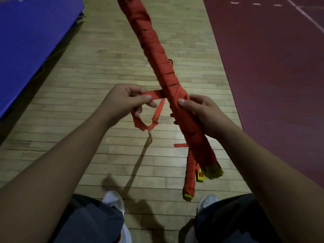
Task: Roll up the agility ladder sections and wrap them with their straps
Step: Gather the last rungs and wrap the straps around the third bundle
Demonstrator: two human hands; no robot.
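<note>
Red strap (154,95) pinched between left fingers (140,99); right fingers (186,103) grip bundle (157,55).

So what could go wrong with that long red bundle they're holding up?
1. The left hand only pinches the red strap; if it slips, the wraps on the ladder bundle could loosen.
2. The right hand grips the bundle low down, so the long upper part might tip over.
3. The yellow rungs poke out at the bottom and a smaller wrapped piece hangs lower, so they might slide out.
</note>
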